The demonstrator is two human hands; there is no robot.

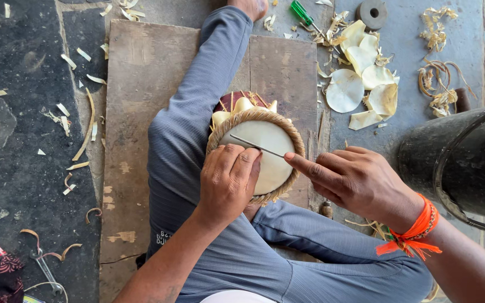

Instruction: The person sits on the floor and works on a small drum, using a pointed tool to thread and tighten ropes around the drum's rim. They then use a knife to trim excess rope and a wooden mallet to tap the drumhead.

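A small drum (265, 143) with a pale skin head and a braided straw-coloured rim rests on my lap, between my grey-trousered legs. My left hand (228, 180) lies flat on the drum's near-left edge, fingers curled over the rim and pressing the skin. My right hand (352, 178) grips a thin metal blade (256, 146) whose tip lies across the skin toward the left; the index finger is stretched along it. An orange thread band (416, 230) circles my right wrist.
A wooden board (141, 112) lies under my legs on the stone floor. Pale cut skin discs (363, 84) and shavings sit at upper right with a green-handled screwdriver (301, 12) and a round stone (373, 12). A black bucket (461, 163) stands at right. Pliers (46, 266) lie lower left.
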